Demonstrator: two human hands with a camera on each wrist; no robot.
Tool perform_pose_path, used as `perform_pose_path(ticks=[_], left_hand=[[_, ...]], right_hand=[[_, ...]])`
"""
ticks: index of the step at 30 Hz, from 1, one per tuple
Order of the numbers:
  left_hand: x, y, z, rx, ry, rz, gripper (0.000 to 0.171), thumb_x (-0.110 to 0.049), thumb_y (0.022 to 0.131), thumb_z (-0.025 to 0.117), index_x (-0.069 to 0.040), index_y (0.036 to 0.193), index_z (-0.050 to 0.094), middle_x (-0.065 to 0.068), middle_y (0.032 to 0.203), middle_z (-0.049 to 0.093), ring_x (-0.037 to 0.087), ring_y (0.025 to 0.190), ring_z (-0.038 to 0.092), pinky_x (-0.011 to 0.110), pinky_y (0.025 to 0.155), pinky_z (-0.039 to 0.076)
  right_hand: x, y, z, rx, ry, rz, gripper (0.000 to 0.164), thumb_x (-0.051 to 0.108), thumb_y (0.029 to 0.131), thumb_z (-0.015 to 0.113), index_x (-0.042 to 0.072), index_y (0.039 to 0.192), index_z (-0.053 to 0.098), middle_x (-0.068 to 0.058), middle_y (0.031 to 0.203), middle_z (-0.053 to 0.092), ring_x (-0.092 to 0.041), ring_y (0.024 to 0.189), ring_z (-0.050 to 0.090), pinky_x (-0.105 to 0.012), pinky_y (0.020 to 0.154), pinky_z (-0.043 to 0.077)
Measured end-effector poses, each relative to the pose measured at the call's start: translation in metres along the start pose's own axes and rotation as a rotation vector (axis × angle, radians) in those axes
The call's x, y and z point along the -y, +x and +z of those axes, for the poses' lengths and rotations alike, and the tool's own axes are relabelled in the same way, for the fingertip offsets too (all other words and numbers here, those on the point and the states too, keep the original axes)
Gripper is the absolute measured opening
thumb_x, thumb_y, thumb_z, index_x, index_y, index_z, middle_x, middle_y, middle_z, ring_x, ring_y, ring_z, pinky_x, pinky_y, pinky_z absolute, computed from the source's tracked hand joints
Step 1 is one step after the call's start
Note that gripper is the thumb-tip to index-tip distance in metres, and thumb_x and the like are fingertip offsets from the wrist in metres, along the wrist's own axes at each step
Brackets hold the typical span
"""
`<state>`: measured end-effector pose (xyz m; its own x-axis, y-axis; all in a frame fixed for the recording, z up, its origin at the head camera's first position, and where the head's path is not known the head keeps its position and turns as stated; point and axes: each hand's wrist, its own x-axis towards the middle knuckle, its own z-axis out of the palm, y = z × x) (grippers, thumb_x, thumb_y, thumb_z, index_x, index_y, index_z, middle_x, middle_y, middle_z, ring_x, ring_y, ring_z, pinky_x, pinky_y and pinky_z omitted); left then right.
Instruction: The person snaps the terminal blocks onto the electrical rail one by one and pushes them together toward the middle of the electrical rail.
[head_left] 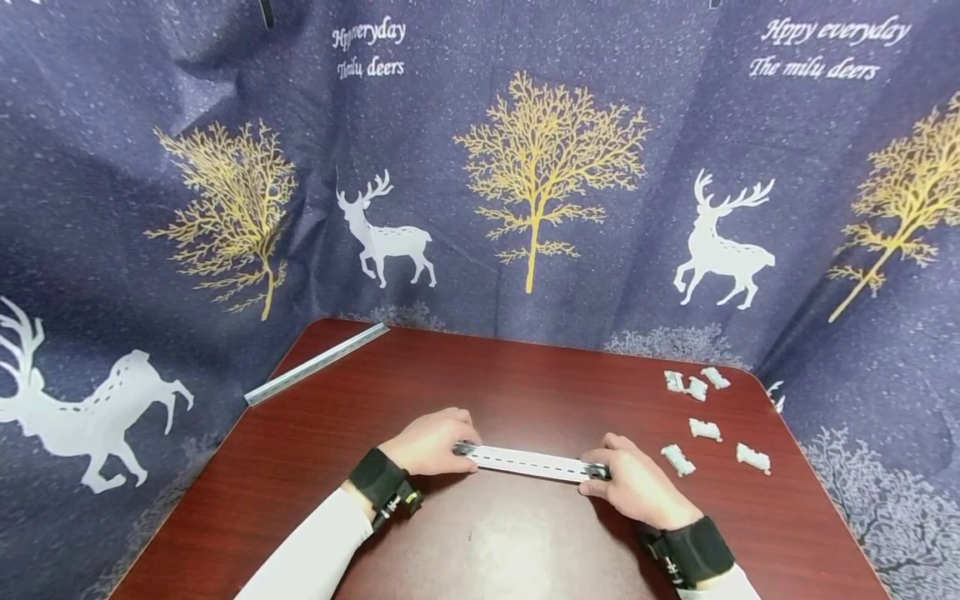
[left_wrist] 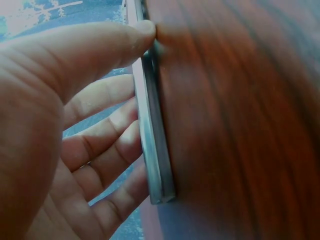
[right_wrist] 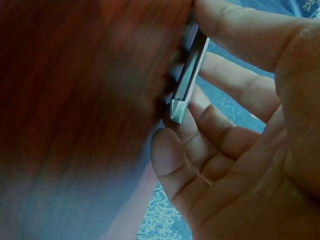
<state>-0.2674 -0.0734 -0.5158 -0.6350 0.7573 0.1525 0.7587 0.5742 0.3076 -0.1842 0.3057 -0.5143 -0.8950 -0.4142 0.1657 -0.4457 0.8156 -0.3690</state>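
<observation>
A short slotted metal rail [head_left: 528,463] lies crosswise at the middle of the table, one end in each hand. My left hand [head_left: 435,442] grips its left end; in the left wrist view the thumb lies on the near edge of the rail [left_wrist: 146,115] and the other fingers touch the far side. At the right end my right hand [head_left: 637,482] pinches the rail [right_wrist: 189,80] between thumb and fingers. The end of the rail shows past the thumb in both wrist views. Whether it touches the tabletop cannot be told.
A longer slotted rail [head_left: 318,365] lies slanted along the back left of the reddish-brown table [head_left: 480,375]. Several small whitish clip-like parts [head_left: 705,429] are scattered on the right side. A dark printed cloth [head_left: 585,192] hangs behind the table.
</observation>
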Motion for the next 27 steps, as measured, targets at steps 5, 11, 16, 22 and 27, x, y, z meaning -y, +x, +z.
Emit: perform_pose_path(ticks=[5,11,16,22,27], left_hand=[[0.0023,-0.0012,-0.0008,-0.012,-0.002,0.009,0.021,-0.035,0.087,0.092,-0.025,0.105,0.086,-0.007,0.096,0.066,0.008,0.089,0.057,0.025,0.074,0.05],[0.0035,-0.0015,-0.001,0.001,0.003,-0.008,0.018,-0.036,0.088,0.092,-0.027,0.103,0.086,-0.009,0.095,0.065,0.007,0.088,0.056,0.024,0.073,0.048],[0.0035,-0.0017,-0.0004,0.001,0.001,-0.007,0.018,-0.036,0.087,0.092,-0.028,0.102,0.086,-0.009,0.095,0.065,0.007,0.088,0.056,0.024,0.073,0.049],[0.0043,-0.0015,0.0003,0.0,-0.005,-0.007,0.018,-0.035,0.088,0.092,-0.028,0.102,0.086,-0.01,0.095,0.065,0.007,0.089,0.057,0.025,0.074,0.05],[0.0041,-0.0016,0.0004,0.0,-0.006,-0.008,0.018,-0.036,0.087,0.092,-0.027,0.103,0.087,-0.01,0.096,0.065,0.007,0.09,0.057,0.025,0.076,0.05]], right_hand=[[-0.0007,0.0001,-0.0002,0.001,0.009,-0.004,0.03,0.028,0.091,0.094,0.016,0.117,0.084,0.01,0.097,0.055,-0.006,0.086,0.047,-0.03,0.074,0.045],[-0.0007,-0.0006,0.0004,0.002,0.004,-0.005,0.029,0.029,0.091,0.094,0.018,0.116,0.084,0.01,0.096,0.054,-0.006,0.086,0.047,-0.03,0.074,0.046],[0.0002,-0.0015,0.0006,-0.003,-0.003,0.0,0.03,0.029,0.09,0.094,0.017,0.115,0.084,0.01,0.096,0.055,-0.006,0.086,0.047,-0.03,0.075,0.046],[0.0,-0.0013,0.0007,-0.007,-0.006,-0.002,0.031,0.029,0.09,0.094,0.016,0.116,0.084,0.009,0.098,0.056,-0.007,0.087,0.048,-0.03,0.075,0.046],[0.0,-0.0009,0.0005,-0.002,-0.005,0.003,0.031,0.028,0.09,0.094,0.015,0.117,0.084,0.009,0.098,0.057,-0.006,0.087,0.048,-0.031,0.075,0.046]])
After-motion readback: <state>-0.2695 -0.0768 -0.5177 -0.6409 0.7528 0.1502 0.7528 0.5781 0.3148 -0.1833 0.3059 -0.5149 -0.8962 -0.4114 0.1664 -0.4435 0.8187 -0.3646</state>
